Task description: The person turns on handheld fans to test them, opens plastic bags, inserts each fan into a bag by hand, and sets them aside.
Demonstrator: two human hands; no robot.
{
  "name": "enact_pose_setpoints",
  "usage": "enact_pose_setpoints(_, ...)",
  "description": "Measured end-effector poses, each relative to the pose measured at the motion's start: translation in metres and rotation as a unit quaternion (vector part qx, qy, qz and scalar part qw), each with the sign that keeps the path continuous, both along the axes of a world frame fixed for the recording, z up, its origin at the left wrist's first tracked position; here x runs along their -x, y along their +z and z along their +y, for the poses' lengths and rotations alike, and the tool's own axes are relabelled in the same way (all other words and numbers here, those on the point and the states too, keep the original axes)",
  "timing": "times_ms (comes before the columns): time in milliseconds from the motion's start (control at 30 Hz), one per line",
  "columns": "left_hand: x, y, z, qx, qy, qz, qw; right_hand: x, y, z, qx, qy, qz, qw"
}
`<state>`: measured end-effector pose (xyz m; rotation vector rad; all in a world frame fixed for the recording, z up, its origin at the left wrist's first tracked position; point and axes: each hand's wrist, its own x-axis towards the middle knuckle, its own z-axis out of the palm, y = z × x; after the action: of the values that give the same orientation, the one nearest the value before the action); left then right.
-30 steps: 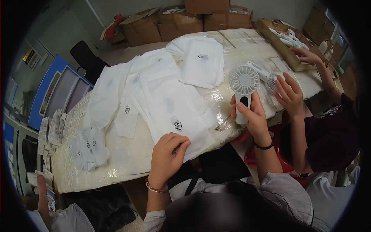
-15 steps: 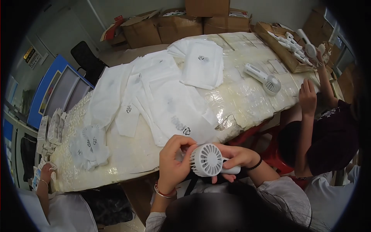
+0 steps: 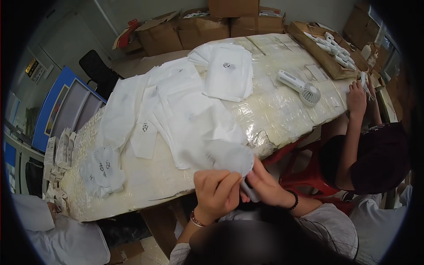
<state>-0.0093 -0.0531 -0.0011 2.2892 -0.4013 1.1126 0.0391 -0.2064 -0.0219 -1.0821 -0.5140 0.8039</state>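
A white handheld fan (image 3: 250, 192) is in my right hand (image 3: 268, 185), its fingers closed round it near the handle. A thin, translucent white bag (image 3: 225, 154) covers the fan's round head, which shows faintly through it. My left hand (image 3: 216, 193) pinches the bag's edge beside the fan, fingers closed. Beyond my hands lie loose white bags (image 3: 194, 119) in overlapping layers, with a neater stack of printed bags (image 3: 228, 73) behind them. Another white fan (image 3: 300, 88) lies unbagged on the table to the right.
Plastic film covers the table (image 3: 150, 181). Crumpled bagged items (image 3: 104, 170) and small boxes (image 3: 64, 148) sit at the left. A carton of fans (image 3: 331, 51) stands at the far right. A co-worker's hands (image 3: 358, 97) hold a white item there; another person (image 3: 57, 229) sits at left.
The fan head, bare before, is now inside a white bag. My left hand has shifted from the fan head to the bag's edge. The co-worker at right has lowered a fan.
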Motion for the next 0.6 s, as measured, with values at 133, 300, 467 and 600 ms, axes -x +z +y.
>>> enact_pose_setpoints(133,-0.003,0.015,-0.006,-0.06,0.007,0.017,0.998,-0.009,0.002,0.003,0.021,-0.061,-0.128,0.99)
enact_pose_setpoints(300,-0.005,-0.001,-0.026,-0.088,-0.124,0.067,0.986,-0.029,0.007,-0.004,-0.104,-0.139,0.082,0.981)
enact_pose_setpoints(467,-0.002,-0.004,-0.035,0.041,-0.069,0.125,0.989,-0.024,0.001,-0.01,-0.187,0.031,0.074,0.979)
enact_pose_setpoints(600,0.014,-0.025,-0.016,0.037,-0.03,0.039,0.998,-0.03,0.017,-0.013,-0.024,0.056,-0.181,0.982)
